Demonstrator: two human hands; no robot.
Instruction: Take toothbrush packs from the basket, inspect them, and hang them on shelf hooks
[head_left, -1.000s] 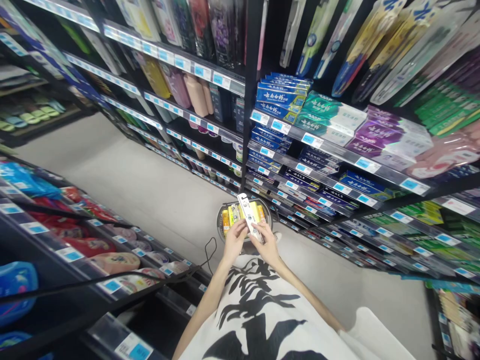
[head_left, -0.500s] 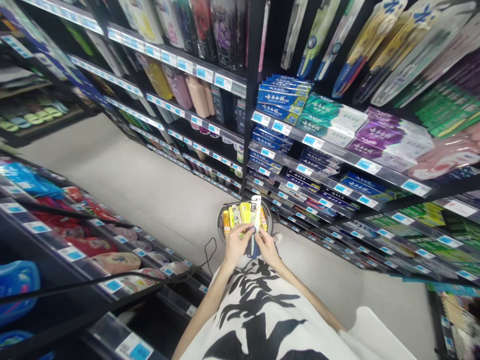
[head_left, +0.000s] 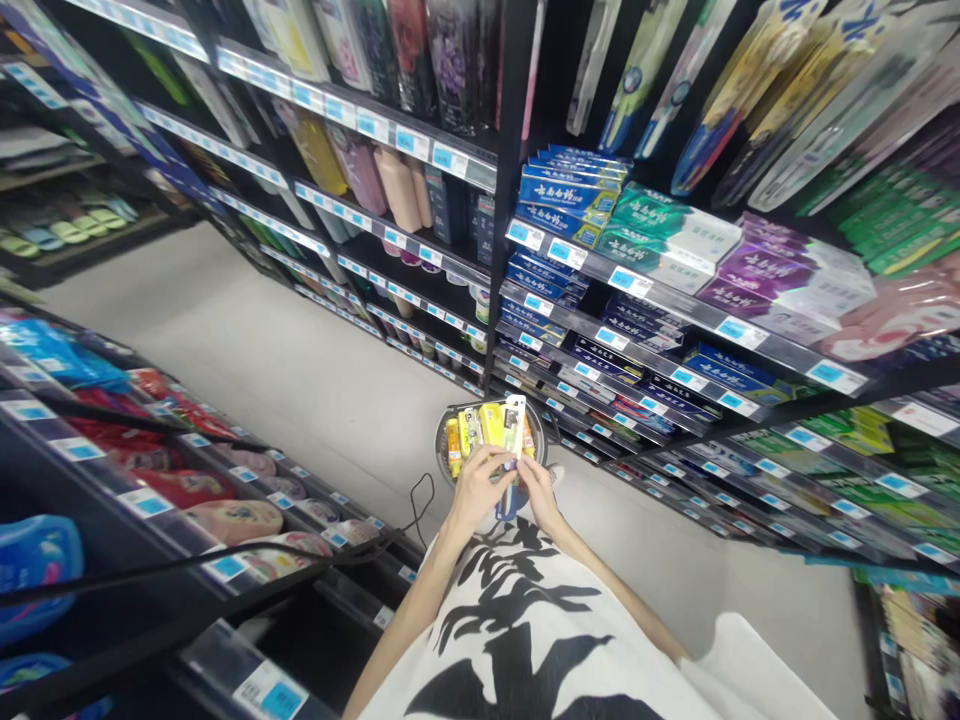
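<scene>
A packaged toothbrush (head_left: pixel 514 420), long and narrow with a white hanging tab on top, stands between my two hands in front of my body. My left hand (head_left: pixel 481 487) is closed on its left side, the fingers reaching across the pack. On the right edge, my right hand (head_left: pixel 538 489) pinches it with thumb and fingers. Just beyond and below my hands is a round dark basket (head_left: pixel 442 432). Several yellow packages (head_left: pixel 491 424) lie in it, along with an orange-yellow bottle (head_left: pixel 453 446). The pack's lower part is partly hidden by my fingers.
Toothpaste boxes (head_left: pixel 555 195) fill the shelves at right, under hanging toothbrushes (head_left: pixel 735 95). Bottles (head_left: pixel 397 190) line the shelves ahead. At left, a low shelf holds red packs (head_left: pixel 184 488), with a black cable (head_left: pixel 300 551) across it. Grey floor (head_left: pixel 285 370) runs between.
The toothbrush pack has shifted and tilted slightly to the right. My left hand has moved a little further across it, while my right hand stays at its edge.
</scene>
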